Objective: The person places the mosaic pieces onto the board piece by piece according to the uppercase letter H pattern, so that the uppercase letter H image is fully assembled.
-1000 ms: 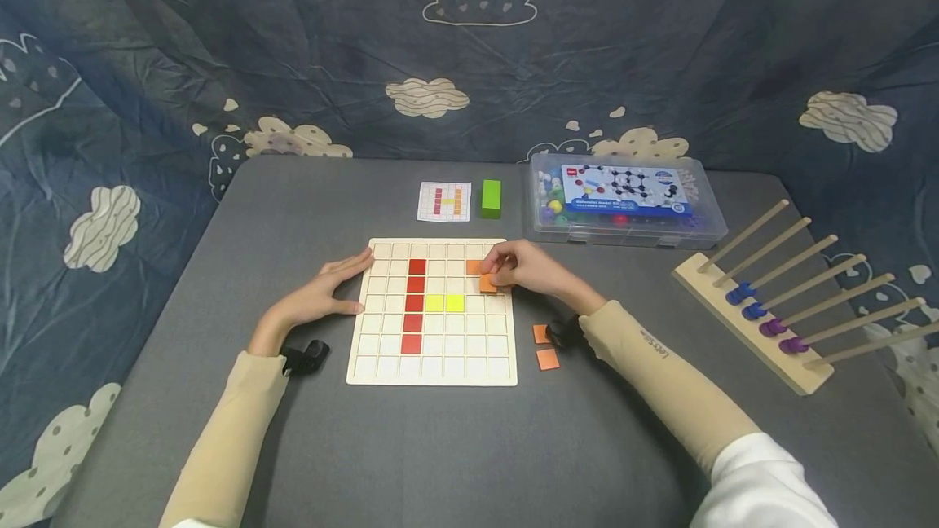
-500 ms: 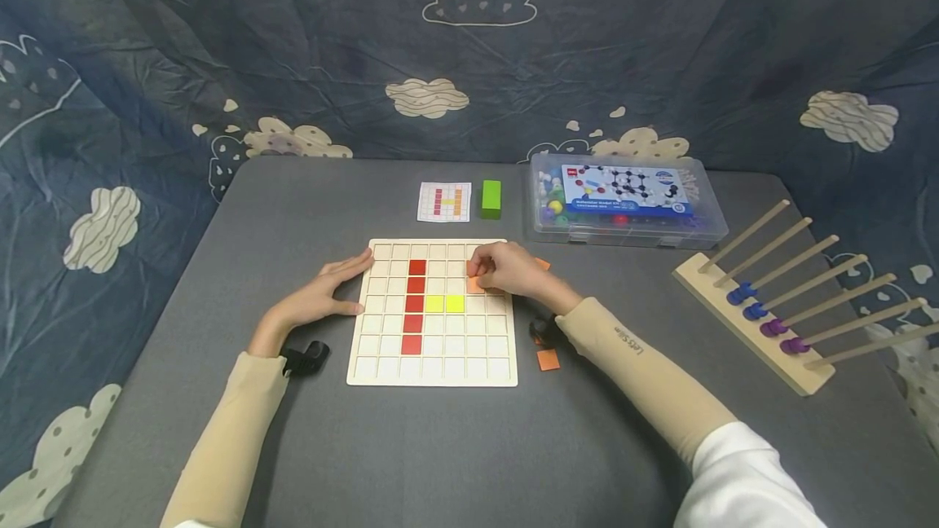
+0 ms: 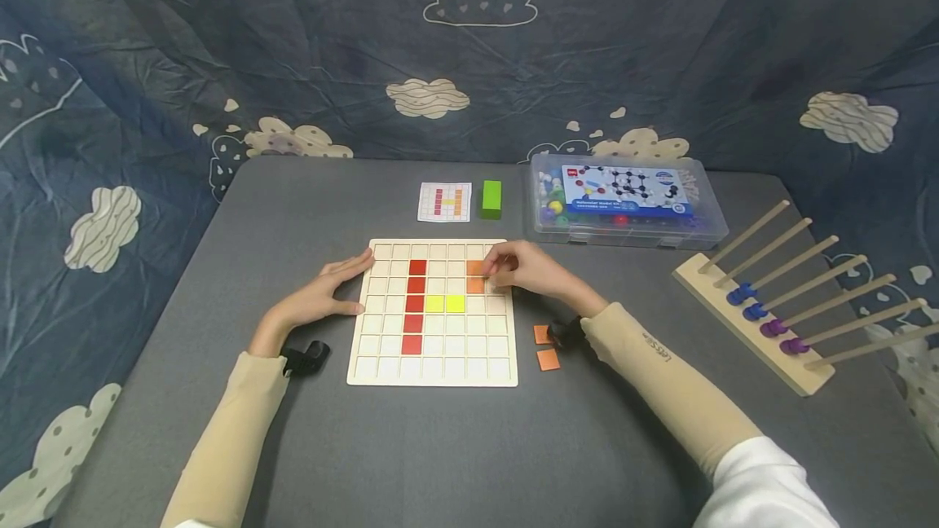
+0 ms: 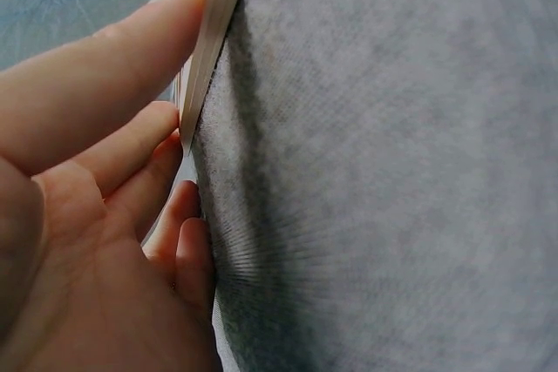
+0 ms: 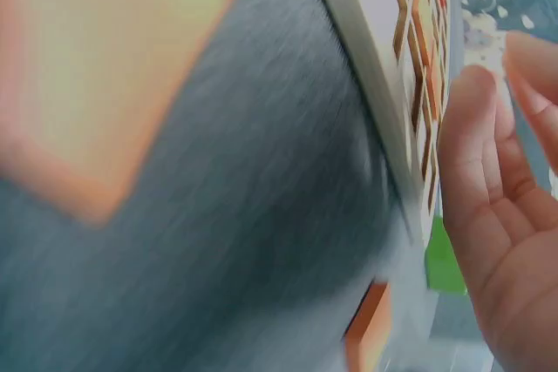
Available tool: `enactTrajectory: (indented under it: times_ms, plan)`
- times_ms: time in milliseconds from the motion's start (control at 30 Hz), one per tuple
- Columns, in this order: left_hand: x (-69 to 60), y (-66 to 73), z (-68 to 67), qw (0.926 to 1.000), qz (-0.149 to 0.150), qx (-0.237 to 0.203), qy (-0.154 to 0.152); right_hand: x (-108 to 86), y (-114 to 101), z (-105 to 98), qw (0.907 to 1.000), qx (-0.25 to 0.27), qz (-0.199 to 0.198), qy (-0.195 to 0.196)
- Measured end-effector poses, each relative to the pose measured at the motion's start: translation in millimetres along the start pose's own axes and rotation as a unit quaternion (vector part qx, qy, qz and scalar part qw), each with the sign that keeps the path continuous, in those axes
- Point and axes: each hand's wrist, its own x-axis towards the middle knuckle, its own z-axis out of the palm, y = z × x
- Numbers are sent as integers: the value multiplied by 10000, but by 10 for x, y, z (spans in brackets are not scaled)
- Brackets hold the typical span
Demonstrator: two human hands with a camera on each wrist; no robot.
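A pale wooden grid board (image 3: 433, 368) lies flat on the table. A column of red tiles (image 3: 414, 302) fills cells left of its middle, with two yellow tiles (image 3: 444, 303) beside it. Further right sit two orange tiles (image 3: 475, 276), one below the other. My left hand (image 3: 315, 297) rests at the board's left edge, fingers extended; in the left wrist view the thumb (image 4: 131, 58) touches the rim. My right hand (image 3: 535, 271) hovers over the board's upper right, just right of the orange tiles, fingers bent. In the right wrist view nothing shows between its fingertips.
Loose orange tiles (image 3: 547, 360) lie right of the board; another orange tile (image 5: 370, 327) shows in the right wrist view. Behind the board are a patterned card (image 3: 444, 202), a green block (image 3: 491, 200) and a clear plastic case (image 3: 627, 231). A wooden peg rack (image 3: 756, 324) stands right.
My right hand carried an orange tile left into the cell below the first orange one, let go, and drew back to the right. The left hand has not moved.
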Motion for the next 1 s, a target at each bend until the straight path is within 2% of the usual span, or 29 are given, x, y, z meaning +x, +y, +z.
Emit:
enactTrajectory:
  times_ms: [167, 333, 667, 1000]
  plan:
    - [-1, -3, -5, 10000, -15, -6, -4, -206, 98, -129, 9972, 714, 150, -179]
    - [-2, -5, -4, 10000, 77, 18, 15, -425, 205, -225, 9943, 1017, 221, -210]
    - [4, -6, -3, 10000, 18, -32, -15, -783, 349, -291, 9921, 1152, 462, -193]
    - [-1, -5, 2, 10000, 0, -72, -13, -930, 371, -235, 9904, 1252, 490, -318]
